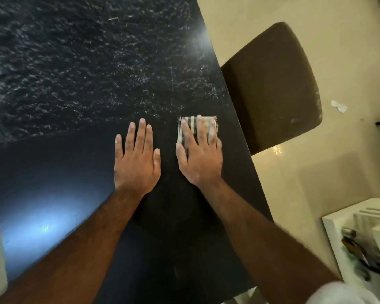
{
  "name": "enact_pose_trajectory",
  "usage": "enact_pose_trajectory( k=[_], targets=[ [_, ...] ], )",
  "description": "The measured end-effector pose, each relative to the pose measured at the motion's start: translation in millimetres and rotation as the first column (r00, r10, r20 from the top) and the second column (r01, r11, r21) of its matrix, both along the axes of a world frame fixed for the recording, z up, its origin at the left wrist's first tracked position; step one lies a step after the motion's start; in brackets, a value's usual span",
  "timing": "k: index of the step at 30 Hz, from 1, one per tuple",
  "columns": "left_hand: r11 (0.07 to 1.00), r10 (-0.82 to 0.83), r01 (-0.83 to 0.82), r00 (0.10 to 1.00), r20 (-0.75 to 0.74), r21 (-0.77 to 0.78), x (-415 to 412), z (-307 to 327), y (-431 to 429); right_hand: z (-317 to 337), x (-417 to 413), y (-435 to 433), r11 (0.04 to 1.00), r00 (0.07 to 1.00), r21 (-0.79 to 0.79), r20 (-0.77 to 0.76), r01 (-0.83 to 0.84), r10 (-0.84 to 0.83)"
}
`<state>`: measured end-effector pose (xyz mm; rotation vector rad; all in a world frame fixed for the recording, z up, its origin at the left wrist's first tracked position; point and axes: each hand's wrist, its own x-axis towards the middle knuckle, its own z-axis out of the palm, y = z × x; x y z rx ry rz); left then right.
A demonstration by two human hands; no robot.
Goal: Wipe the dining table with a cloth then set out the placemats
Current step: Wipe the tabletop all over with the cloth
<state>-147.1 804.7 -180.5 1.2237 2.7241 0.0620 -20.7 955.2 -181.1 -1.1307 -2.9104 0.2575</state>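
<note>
1. The table point(75, 84) – dark, glossy – fills the left and centre of the frame; its right edge runs diagonally from top centre to lower right.
2. The upper half of the top is covered w/ whitish flecks and streaks. The lower half is seen as plain dark, w/ a pale glare at lower left.
3. The left hand point(137, 163) is laid flat, palm down, on the bare top at centre frame. Fingers are held straight and slightly apart; nothing is held.
4. The right hand point(201, 159) is placed just right of it, the two apart. Fingers are straight and spread, pressed down on the cloth point(205, 122).
5. The cloth – folded, striped light and dark – is found right of centre, near the table's right edge. It is pinned flat under the right fingers and palm, and its far edge shows past the fingertips. It is somewhat blurred.
6. A brown chair point(272, 84) is seen at upper right, close beside the table edge, on a cream floor point(316, 29).
7. A white scrap point(339, 105) lies on the floor just right of the chair.
8. A white shelf point(329, 224) is seen at lower right; its contents are too blurred to be told.
</note>
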Motion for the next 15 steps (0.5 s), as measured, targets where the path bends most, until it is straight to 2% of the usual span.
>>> enact_pose_trajectory(
  k=[2,4,7,9,12,15],
  targets=[
    [1.0,0.002,-0.002,1.0,0.002,0.003,-0.1,-1.3,-0.2,-0.7,31.1,7.5,0.998,0.998,0.001,0.024,0.057,-0.057],
    [1.0,0.006,-0.006,1.0,0.0,0.007,0.7,-3.4,-1.7,-1.5,45.7,24.4,0.98,0.98,0.05,0.046,0.193,-0.195],
    [1.0,0.008,-0.008,1.0,-0.009,0.013,-1.2,-5.0,-2.2,-4.2,16.6,45.2,0.934,0.937,0.086,0.011,0.347,-0.349],
    [0.999,0.018,-0.018,1.0,0.001,0.039,-3.0,-4.3,-4.4,-6.2,-20.2,38.2,0.947,0.95,0.074,-0.012,0.313,-0.313],
    [0.994,0.046,-0.05,0.998,0.039,0.102,-2.0,1.8,-7.4,-9.9,-62.6,-1.2,0.987,0.991,0.101,-0.071,0.124,-0.118],
    [0.986,0.116,-0.125,0.99,0.083,0.114,-10.1,7.5,-30.3,-4.7,-60.2,-47.7,0.998,0.999,0.038,-0.022,-0.043,0.043]
  ],
)
